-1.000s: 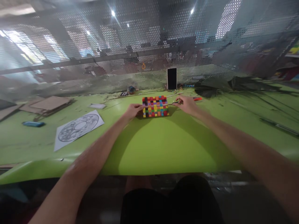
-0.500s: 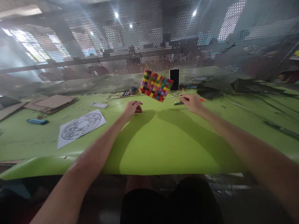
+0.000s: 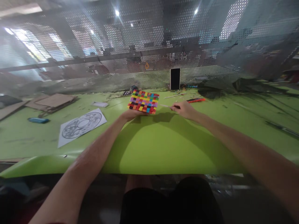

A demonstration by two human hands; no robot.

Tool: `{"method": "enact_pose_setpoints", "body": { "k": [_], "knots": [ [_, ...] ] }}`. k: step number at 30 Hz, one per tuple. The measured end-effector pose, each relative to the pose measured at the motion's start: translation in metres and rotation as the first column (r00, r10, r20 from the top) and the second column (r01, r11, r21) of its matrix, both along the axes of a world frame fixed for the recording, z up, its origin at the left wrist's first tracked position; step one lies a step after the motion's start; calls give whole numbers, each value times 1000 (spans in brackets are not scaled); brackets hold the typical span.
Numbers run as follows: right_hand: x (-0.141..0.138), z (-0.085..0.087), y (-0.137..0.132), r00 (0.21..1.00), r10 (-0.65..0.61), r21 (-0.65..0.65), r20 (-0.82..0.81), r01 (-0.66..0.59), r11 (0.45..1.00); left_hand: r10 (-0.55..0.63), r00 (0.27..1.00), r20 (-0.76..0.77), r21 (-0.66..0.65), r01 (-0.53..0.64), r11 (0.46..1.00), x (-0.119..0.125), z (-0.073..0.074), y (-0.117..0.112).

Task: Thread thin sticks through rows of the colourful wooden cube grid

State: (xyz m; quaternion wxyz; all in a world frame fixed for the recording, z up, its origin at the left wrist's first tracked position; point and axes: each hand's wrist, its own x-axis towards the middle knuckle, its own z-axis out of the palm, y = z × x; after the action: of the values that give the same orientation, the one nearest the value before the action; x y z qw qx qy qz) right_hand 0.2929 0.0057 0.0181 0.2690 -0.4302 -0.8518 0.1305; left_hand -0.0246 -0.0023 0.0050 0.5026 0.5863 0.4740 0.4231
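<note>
A many-coloured chequered mat (image 3: 143, 101) hangs a little above the green table (image 3: 163, 143), tilted, with its shadow under it. Its near edge rests on my left hand (image 3: 130, 114), whose fingers lie hidden beneath it and hold it up. Just right of the mat, my right hand (image 3: 183, 109) pinches a thin stick (image 3: 166, 106) whose tip points left toward the mat's right edge.
A black phone (image 3: 175, 78) stands upright against the perforated screen at the back. Red pens (image 3: 196, 100) and dark cloth (image 3: 221, 84) lie at the right. On the left are a printed circular pattern sheet (image 3: 80, 124), cardboard pieces (image 3: 54, 101) and a blue object (image 3: 38, 120).
The mat lay flat between both hands, then was up in the air and tilted; now it has come down onto my left hand. My right hand has moved slightly nearer with the stick.
</note>
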Motion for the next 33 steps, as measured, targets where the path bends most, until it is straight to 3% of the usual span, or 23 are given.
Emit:
{"method": "enact_pose_setpoints", "body": {
  "k": [5, 12, 21, 33],
  "knots": [
    [-3, -3, 0, 999, 17, 35, 35, -18, 999, 62, 997, 48, 15, -63, 998, 5, -6, 6],
    [-7, -6, -5, 994, 49, 38, 100, -53, 998, -6, 985, 171, 52, -3, 999, 13, -6, 9],
    [-10, 1, -9, 999, 22, 9, 49, -23, 1000, 155, 982, 107, 19, -158, 987, 16, -1, 8],
    [-9, 6, -15, 998, 10, -44, -58, -13, 999, 189, 982, -27, -14, -189, 982, 19, 5, 5]
  ]
}}
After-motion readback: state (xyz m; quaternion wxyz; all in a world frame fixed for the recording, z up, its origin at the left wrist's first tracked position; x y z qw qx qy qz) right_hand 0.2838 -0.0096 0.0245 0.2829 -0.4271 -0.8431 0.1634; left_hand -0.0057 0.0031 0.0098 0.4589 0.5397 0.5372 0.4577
